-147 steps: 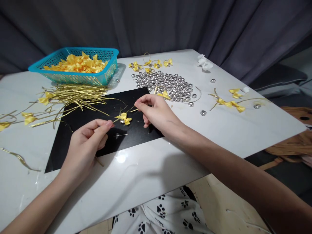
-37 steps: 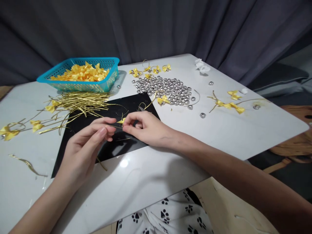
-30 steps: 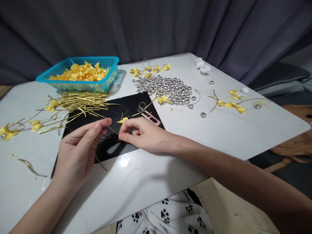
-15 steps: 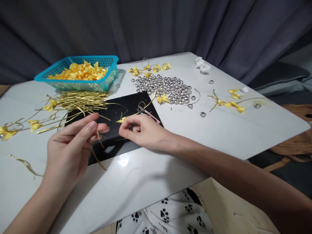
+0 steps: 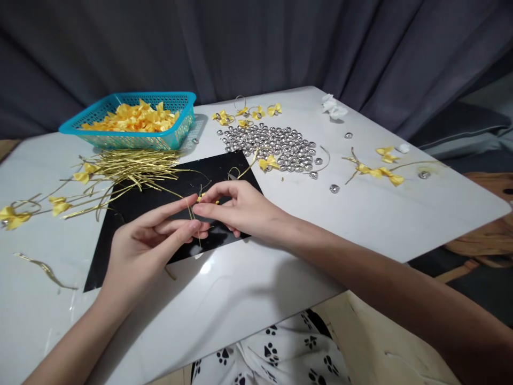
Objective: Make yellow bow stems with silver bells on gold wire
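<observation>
My left hand (image 5: 150, 243) and my right hand (image 5: 236, 208) meet over a black sheet (image 5: 132, 208) on a white table (image 5: 360, 214). Between their fingertips runs a thin gold wire tie (image 5: 191, 214) with a small yellow ribbon bow (image 5: 201, 198) on it. The left hand pinches the wire from below with thumb and fingers. The right hand pinches it at the bow. Most of the bow is hidden behind the fingers.
A teal basket (image 5: 176, 139) of yellow bows stands at the back left, with a pile of gold wire ties (image 5: 132, 163) in front of it. Several silver bells (image 5: 272, 143) lie behind the sheet. Finished bows (image 5: 379, 171) lie at right and at far left (image 5: 12, 216).
Half a second ago my hands were apart, the left one drawn back to the left. They have come together on the wire and bow. My right hand now covers the small pink-handled snips.
</observation>
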Demonstrator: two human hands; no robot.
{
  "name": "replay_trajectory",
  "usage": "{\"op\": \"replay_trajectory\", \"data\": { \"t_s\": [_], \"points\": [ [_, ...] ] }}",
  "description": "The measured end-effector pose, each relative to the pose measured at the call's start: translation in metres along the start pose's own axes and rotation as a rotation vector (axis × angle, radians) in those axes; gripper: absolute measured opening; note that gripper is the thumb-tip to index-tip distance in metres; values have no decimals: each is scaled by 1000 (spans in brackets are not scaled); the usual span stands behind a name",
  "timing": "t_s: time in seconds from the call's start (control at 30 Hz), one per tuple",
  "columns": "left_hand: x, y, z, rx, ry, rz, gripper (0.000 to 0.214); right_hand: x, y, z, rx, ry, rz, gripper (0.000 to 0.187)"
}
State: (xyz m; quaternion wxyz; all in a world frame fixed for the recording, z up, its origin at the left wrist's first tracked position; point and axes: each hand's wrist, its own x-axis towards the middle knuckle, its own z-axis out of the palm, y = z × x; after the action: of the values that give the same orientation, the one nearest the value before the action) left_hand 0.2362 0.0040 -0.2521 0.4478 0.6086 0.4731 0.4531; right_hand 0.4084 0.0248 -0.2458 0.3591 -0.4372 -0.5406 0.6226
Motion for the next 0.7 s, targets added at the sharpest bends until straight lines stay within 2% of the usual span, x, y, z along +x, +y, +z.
{"op": "replay_trajectory", "data": {
  "t_s": [0.1, 0.17, 0.33, 0.43, 0.7],
  "points": [
    [0, 0, 1, -18, -18, 13, 30, 1, 1, -1, 10, -129, 20, 17],
    [0, -1, 1, -44, -11, -4, 31, 0, 0, 0, 34, -154, -14, 14],
    [4, -3, -2, -110, 121, -52, 19, 1, 2, 1, -72, 28, -148, 10],
    [7, -3, -4, -158, 189, -74, 22, 2, 5, 1, -185, 67, -207, 9],
    [11, -5, -7, -267, 58, -100, 25, -1, 3, 2, -323, 26, -244, 12]
  ]
}}
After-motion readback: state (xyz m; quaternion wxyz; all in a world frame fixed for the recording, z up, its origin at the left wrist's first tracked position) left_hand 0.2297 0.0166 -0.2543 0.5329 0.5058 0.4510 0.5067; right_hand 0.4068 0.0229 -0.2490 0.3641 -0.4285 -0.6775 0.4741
